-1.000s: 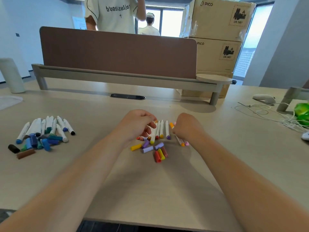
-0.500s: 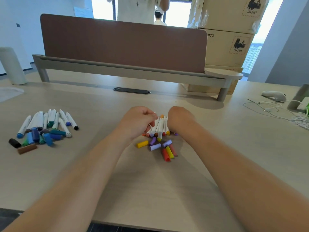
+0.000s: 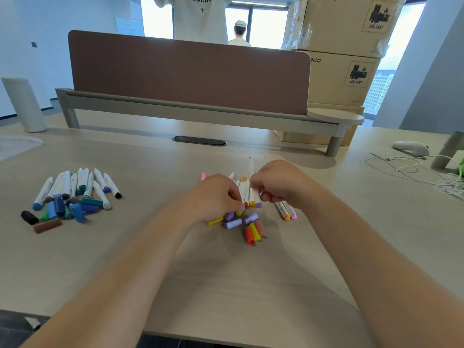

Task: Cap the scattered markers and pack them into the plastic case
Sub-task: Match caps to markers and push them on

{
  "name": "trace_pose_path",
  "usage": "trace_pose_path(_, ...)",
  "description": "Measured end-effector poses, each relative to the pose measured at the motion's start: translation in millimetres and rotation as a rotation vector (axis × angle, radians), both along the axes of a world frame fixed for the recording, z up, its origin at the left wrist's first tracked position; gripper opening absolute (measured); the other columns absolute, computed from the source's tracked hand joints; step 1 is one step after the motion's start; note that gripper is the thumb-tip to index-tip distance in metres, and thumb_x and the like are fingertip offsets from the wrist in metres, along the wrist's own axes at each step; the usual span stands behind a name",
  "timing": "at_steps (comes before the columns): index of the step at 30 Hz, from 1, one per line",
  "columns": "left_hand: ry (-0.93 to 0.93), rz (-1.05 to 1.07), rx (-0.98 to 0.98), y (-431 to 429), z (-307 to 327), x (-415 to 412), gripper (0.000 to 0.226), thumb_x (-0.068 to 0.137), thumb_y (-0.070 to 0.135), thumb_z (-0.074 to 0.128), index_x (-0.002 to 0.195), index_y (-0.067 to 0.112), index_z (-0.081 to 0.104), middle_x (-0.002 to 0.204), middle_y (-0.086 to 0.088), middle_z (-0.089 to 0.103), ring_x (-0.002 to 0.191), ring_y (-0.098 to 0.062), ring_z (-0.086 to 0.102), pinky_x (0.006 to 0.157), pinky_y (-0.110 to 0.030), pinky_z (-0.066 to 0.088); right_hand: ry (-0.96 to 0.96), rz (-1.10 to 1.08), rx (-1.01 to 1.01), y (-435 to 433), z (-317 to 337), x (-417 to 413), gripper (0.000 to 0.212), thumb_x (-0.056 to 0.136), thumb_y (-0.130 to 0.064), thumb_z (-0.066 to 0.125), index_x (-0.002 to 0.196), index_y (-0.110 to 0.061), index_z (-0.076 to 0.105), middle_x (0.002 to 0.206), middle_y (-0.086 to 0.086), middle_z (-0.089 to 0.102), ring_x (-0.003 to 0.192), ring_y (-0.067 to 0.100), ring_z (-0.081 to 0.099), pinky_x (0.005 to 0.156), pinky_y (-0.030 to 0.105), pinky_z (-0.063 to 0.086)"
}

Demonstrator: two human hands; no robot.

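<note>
At the upper left of the frame a pale cylinder (image 3: pixel 23 104) stood on the desk (image 3: pixel 226 285). Below it, at mid-left, lay the cool-coloured markers (image 3: pixel 75 184), white barrels fanned side by side with blue, green and black ends. Their loose caps (image 3: pixel 60 207) were heaped against the lower ends, with a black cap (image 3: pixel 29 217) and a brown cap (image 3: pixel 47 226) just beside the heap at lower left.

Across the upper middle ran a brown divider panel (image 3: pixel 188 74), with a person in a white shirt (image 3: pixel 198 18) standing behind it.

In the centre, the left hand (image 3: pixel 216 197) was curled palm-down, its fingertips pinching the lower ends of the central markers (image 3: pixel 247 194), a tight row of white barrels with red, yellow and purple ends. A pink tip (image 3: pixel 203 176) showed just above that hand. Directly below the row lay the warm caps (image 3: pixel 251 229), purple, yellow and red ones touching each other.

The right hand (image 3: pixel 278 183) was clenched around the right side of the same row, thumb tucked beneath. One thin barrel jutted up past its knuckles. How many barrels it gripped could not be told. Just right of the row, partly under that hand, lay two capped markers (image 3: pixel 286 210), orange and pink.

At the upper right stood stacked cardboard boxes (image 3: pixel 344 46), and at the right edge a white controller (image 3: pixel 411 148) lay among loose cables (image 3: pixel 414 169).
</note>
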State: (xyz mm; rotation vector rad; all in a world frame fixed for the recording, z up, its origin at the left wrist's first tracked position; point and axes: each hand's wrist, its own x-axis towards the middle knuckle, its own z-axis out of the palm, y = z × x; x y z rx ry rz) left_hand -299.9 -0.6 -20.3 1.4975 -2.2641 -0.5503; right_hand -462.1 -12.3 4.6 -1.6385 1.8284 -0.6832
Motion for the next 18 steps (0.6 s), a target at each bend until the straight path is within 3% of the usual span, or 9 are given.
trace_pose_path(2, -0.052, -0.022, -0.02, 2, -1, -5, 0.019, 0.089, 0.028, 0.064, 0.085, 0.013, 0.076, 0.079, -0.004, 0.07, 0.08, -0.01, 0.059, 0.112, -0.048, 0.03, -0.067, -0.013, -0.012, 4, -2, -5, 0.018, 0.084, -0.013, 0.056, 0.076, 0.0, 0.066, 0.057, 0.012, 0.058, 0.049, 0.02, 0.049, 0.048, 0.024, 0.041)
trace_pose_path(5, -0.15, -0.014, -0.035, 4, -5, -14, 0.023, 0.088, 0.034, 0.062, 0.087, 0.015, 0.076, 0.1, -0.01, 0.068, 0.111, -0.031, 0.056, 0.107, -0.049, 0.035, -0.132, -0.03, -0.031, 6, -6, -11, 0.021, 0.086, -0.014, 0.057, 0.087, 0.003, 0.068, 0.056, 0.011, 0.058, 0.051, 0.019, 0.049, 0.048, 0.024, 0.041)
trace_pose_path(7, -0.224, 0.01, -0.048, 4, -8, -19, 0.028, 0.086, 0.043, 0.063, 0.084, 0.017, 0.075, 0.118, -0.012, 0.064, 0.13, -0.037, 0.044, 0.115, -0.06, 0.019, -0.194, -0.023, -0.036, 7, -9, -13, 0.019, 0.085, -0.013, 0.057, 0.089, 0.004, 0.067, 0.06, 0.012, 0.058, 0.051, 0.019, 0.049, 0.047, 0.025, 0.04)
trace_pose_path(9, -0.296, 0.008, -0.061, 7, -8, -24, 0.033, 0.09, 0.047, 0.06, 0.084, 0.018, 0.074, 0.13, -0.012, 0.059, 0.14, -0.035, 0.031, 0.118, -0.059, 0.002, -0.253, -0.014, -0.051, 8, -10, -15, 0.013, 0.084, -0.01, 0.057, 0.086, 0.0, 0.064, 0.063, 0.013, 0.058, 0.048, 0.017, 0.049, 0.045, 0.024, 0.038)
trace_pose_path(13, -0.404, -0.062, -0.05, 13, -5, -32, 0.04, 0.097, 0.045, 0.052, 0.099, 0.011, 0.073, 0.135, -0.017, 0.056, 0.128, -0.035, 0.047, 0.107, -0.046, 0.033, -0.27, -0.024, -0.074, 8, -12, -17, 0.009, 0.084, -0.01, 0.058, 0.083, -0.002, 0.062, 0.062, 0.012, 0.056, 0.047, 0.016, 0.049, 0.044, 0.024, 0.037)
trace_pose_path(16, -0.413, -0.072, -0.05, 11, -6, -33, 0.04, 0.098, 0.045, 0.051, 0.098, 0.011, 0.073, 0.124, -0.016, 0.062, 0.109, -0.029, 0.055, 0.099, -0.048, 0.037, -0.245, -0.018, -0.082, 7, -14, -17, 0.017, 0.084, -0.011, 0.058, 0.088, 0.003, 0.066, 0.063, 0.013, 0.055, 0.049, 0.017, 0.049, 0.046, 0.025, 0.038)
trace_pose_path(18, -0.406, -0.076, -0.044, 10, -6, -35, 0.039, 0.098, 0.044, 0.052, 0.1, 0.011, 0.073, 0.128, -0.017, 0.06, 0.099, -0.025, 0.049, 0.089, -0.044, 0.035, -0.219, -0.02, -0.095, 6, -15, -16, 0.025, 0.084, -0.012, 0.058, 0.094, 0.009, 0.067, 0.062, 0.013, 0.055, 0.048, 0.016, 0.049, 0.047, 0.025, 0.039)
